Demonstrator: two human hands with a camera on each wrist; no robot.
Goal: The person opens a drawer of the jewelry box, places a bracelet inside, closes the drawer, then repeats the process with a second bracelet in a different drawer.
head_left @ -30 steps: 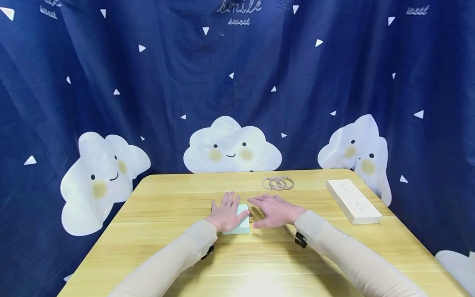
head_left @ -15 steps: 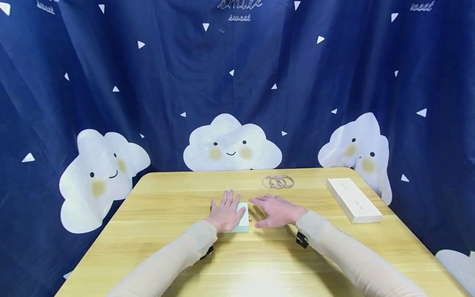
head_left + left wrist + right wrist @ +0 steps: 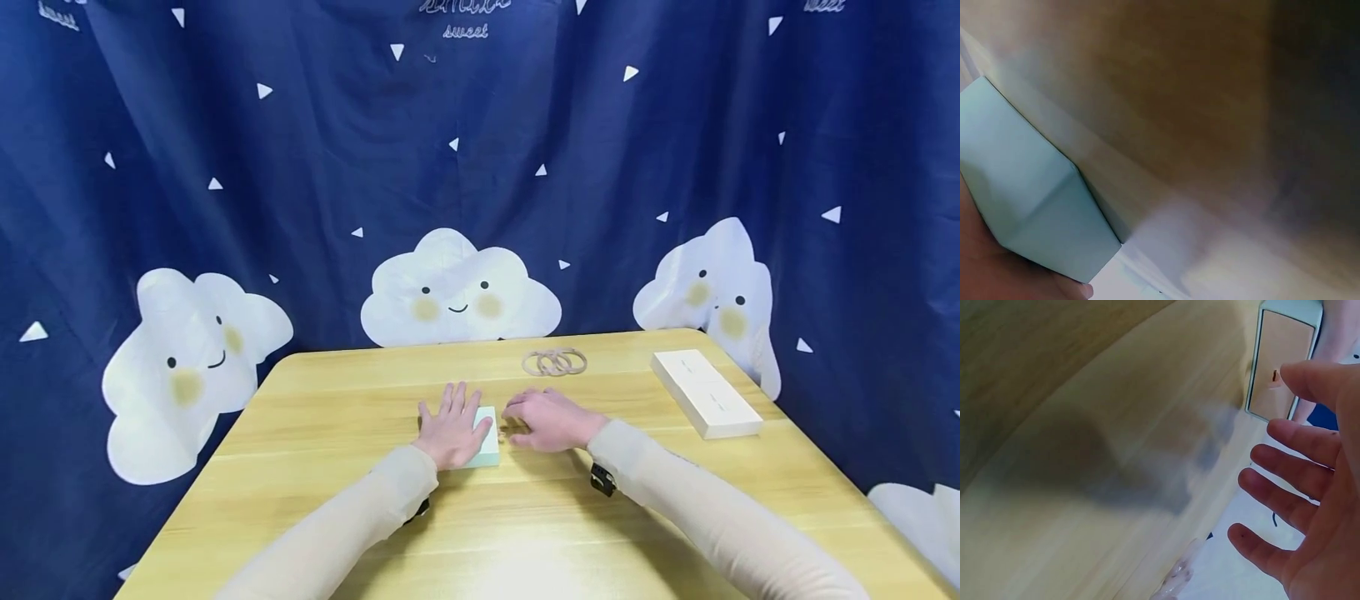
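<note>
Fingers of the right hand [image 3: 551, 419] have bent inward since the earlier frame, and the hand sits a little lower toward the table [image 3: 262, 467]; the left hand has stayed spread over the pale mint box [image 3: 488, 457]. That box lies near the middle of the tabletop, partly hidden under the left hand, its end face [image 3: 1282, 344] turned toward the right hand. The left fingers are straight and fanned out, clamped on nothing; the flat palm probably keeps the box from sliding. The right thumb and fingertips stand apart, with nothing seen between them. Its thumb overlaps a small reddish tab [image 3: 1275, 377] on the end face (whether skin meets tab cannot be told), a place likely chosen because the tab gives something to pinch.

Farther back, brownish rings [image 3: 555, 372] overlap in a row, and white boxes [image 3: 708, 392], seemingly two set end to end, rest near the right edge, perhaps to leave working room. Their faint printing is too small to read. Lettering on the blue curtain [image 3: 502, 183] says "sweet"; another word above is cut off. No writing shows on the mint box.
</note>
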